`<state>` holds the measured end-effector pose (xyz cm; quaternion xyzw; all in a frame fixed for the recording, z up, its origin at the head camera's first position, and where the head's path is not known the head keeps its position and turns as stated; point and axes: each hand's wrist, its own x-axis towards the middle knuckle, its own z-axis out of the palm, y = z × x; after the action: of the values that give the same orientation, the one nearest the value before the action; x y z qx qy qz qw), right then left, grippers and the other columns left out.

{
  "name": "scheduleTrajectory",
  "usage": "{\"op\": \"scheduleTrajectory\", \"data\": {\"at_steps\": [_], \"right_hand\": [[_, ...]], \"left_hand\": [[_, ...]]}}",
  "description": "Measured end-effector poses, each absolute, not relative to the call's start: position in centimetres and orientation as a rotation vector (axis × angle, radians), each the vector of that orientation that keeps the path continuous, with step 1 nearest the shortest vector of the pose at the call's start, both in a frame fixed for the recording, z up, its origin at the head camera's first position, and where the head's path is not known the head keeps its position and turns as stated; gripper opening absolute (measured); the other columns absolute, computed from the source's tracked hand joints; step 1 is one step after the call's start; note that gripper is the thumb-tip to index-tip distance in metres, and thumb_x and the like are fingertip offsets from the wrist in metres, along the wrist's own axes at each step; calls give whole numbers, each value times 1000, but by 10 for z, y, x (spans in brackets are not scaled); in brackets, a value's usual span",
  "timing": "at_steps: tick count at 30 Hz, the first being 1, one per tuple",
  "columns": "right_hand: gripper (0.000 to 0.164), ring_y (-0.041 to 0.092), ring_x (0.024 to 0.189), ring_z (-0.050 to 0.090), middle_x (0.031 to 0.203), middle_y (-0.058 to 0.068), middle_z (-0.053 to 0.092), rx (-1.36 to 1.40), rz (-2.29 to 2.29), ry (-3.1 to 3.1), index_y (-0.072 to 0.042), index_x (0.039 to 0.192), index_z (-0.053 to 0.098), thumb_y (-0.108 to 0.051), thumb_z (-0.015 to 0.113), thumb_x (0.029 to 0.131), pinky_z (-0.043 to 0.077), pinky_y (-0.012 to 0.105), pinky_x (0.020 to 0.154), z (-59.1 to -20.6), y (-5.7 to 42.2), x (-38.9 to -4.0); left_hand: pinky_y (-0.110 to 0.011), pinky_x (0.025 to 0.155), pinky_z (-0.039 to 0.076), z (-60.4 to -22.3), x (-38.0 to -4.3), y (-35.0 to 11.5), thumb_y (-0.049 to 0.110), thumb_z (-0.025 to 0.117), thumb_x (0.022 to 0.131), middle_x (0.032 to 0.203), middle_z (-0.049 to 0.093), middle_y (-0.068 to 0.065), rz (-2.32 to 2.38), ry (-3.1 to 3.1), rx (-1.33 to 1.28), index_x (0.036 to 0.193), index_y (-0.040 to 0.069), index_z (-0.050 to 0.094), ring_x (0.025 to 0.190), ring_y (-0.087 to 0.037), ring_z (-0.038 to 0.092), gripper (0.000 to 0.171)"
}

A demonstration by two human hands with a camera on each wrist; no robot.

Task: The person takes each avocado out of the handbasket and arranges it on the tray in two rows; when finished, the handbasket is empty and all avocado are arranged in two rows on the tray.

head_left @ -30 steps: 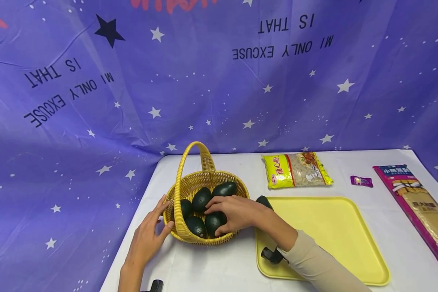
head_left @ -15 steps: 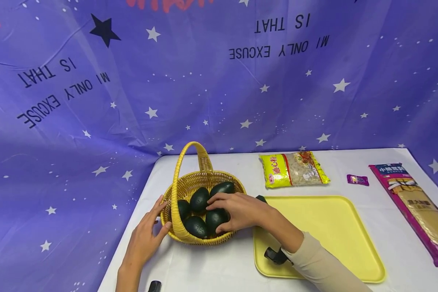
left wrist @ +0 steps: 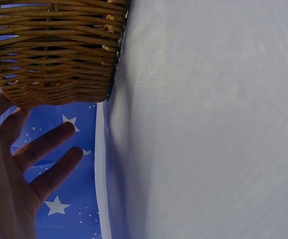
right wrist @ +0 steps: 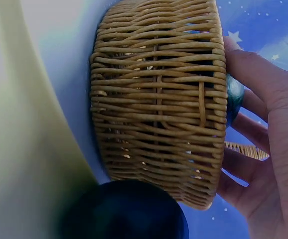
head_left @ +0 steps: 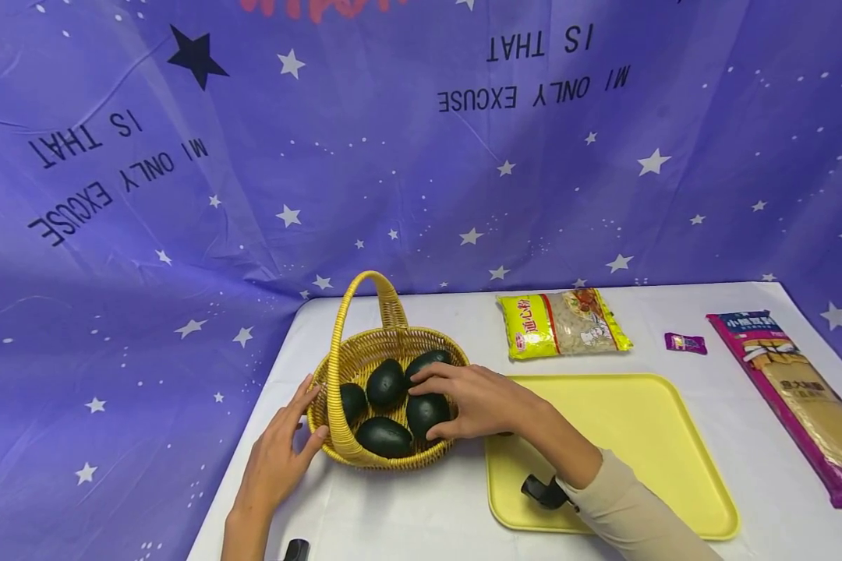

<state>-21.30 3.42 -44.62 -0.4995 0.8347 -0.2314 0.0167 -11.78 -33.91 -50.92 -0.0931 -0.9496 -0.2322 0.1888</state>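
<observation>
A yellow wicker basket point(head_left: 407, 460) with a tall arched handle holds several dark green avocados. My right hand point(head_left: 487, 401) reaches over its right rim, thumb and fingers around an avocado point(head_left: 426, 413) that sits low among the others. Beside that one lie a near avocado point(head_left: 384, 438) and a middle avocado point(head_left: 386, 383). My left hand point(head_left: 277, 460) rests against the basket's left side, thumb and forefinger at the rim. In the left wrist view its other fingers point(left wrist: 54, 172) extend loosely. The right wrist view shows the avocado's shiny end point(right wrist: 234, 98) above the rim, between thumb and fingers.
Right of the basket lies a yellow tray point(head_left: 645, 452), partly under my right forearm. A dark rounded object point(right wrist: 129, 214) stands close to the basket. Behind are a yellow pasta bag point(head_left: 564, 323), a small purple packet point(head_left: 685, 343) and a long noodle pack point(head_left: 789, 397).
My right hand has shifted slightly right and up in the view, and the avocado in its grasp has moved with it. The near avocado now lies more sideways. My left hand stays at the basket.
</observation>
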Motion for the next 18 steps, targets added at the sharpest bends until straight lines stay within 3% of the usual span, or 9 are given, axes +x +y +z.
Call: {"op": "scheduleTrajectory", "data": {"at_steps": [18], "right_hand": [[66,18,111,73,156,0,57,-1607,-766,2693,-18,149,66,-52,81,94,63,40,96,-439,54,-210]], "left_hand": [[-52,86,62,-508,-116,-339,36,72,103,173,37,13,-640,-2687,-256,166,33,44,107,-21,70,70]]}}
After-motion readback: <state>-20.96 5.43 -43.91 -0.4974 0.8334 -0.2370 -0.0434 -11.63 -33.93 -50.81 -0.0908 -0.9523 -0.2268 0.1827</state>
